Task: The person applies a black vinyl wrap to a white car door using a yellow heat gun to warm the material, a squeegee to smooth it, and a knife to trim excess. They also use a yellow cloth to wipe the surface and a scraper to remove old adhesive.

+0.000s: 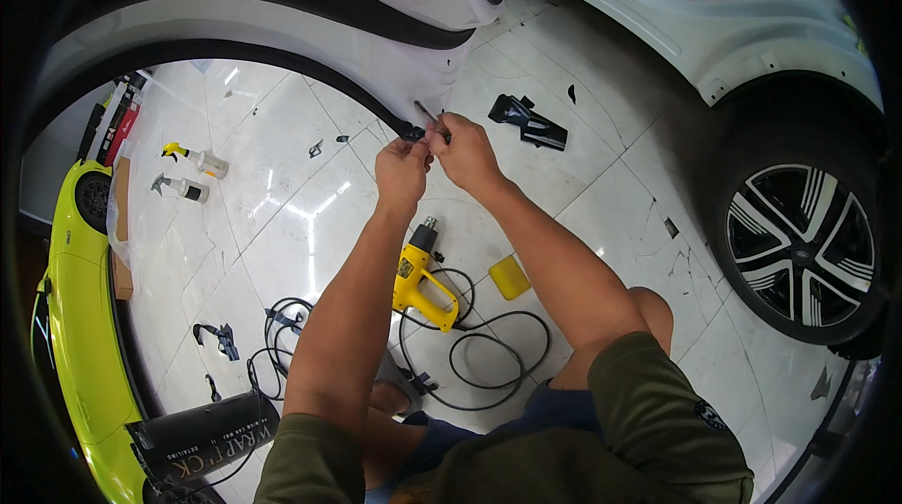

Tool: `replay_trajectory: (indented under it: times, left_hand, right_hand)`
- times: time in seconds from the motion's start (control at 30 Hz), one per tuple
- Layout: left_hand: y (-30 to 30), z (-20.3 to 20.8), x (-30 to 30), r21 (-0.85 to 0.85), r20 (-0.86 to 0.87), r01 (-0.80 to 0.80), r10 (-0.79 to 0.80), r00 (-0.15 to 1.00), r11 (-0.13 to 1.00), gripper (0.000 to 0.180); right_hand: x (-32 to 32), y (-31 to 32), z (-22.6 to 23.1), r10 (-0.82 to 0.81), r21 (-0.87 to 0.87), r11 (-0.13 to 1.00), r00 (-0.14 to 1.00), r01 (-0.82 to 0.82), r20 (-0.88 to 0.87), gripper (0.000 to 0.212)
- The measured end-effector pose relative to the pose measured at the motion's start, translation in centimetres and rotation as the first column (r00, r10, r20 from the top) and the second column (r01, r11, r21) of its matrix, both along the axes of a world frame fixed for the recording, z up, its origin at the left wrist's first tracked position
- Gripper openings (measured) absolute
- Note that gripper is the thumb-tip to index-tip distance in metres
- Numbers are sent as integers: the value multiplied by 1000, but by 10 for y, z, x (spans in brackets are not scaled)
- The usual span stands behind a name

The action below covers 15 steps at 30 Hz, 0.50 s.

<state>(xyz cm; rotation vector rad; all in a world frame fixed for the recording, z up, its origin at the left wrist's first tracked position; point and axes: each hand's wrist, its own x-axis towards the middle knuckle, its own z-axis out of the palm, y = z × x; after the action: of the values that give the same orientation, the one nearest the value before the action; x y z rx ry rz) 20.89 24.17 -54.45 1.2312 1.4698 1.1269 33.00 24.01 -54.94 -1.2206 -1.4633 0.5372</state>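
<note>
Both my hands meet at the lower corner of a white car door (413, 77), where a black trim strip (310, 69) along its lower edge ends. My left hand (401, 172) has its fingers closed in a pinch at that black end; exactly what lies between the fingertips is hidden. Right beside it, almost touching, my right hand (467, 156) grips a slim, pen-like tool (424, 109), its thin end sticking out up and left against the door. Below the hands, a yellow heat gun (413, 277) lies on the floor, nozzle toward them.
A black cable (498, 340) loops across the tiles near a yellow block (509, 277). Black film scraps (531, 124) lie to the right. Two spray bottles (209, 164) stand left, before a lime-green car (85, 288). A black cylinder (202, 438) sits near-left; a car wheel (801, 246) stands right.
</note>
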Motion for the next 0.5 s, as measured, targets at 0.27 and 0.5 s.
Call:
replay_trajectory:
  times: [0.27, 0.5]
  left_hand:
    - [-4, 4, 1, -26, 145, -22, 26, 989, 999, 19]
    - [0, -1, -3, -38, -15, 19, -19, 1000, 999, 17]
  right_hand:
    - [-7, 5, -1, -36, -81, 996, 999, 37, 5, 17]
    - [6, 23, 2, -97, -55, 995, 979, 89, -180, 19]
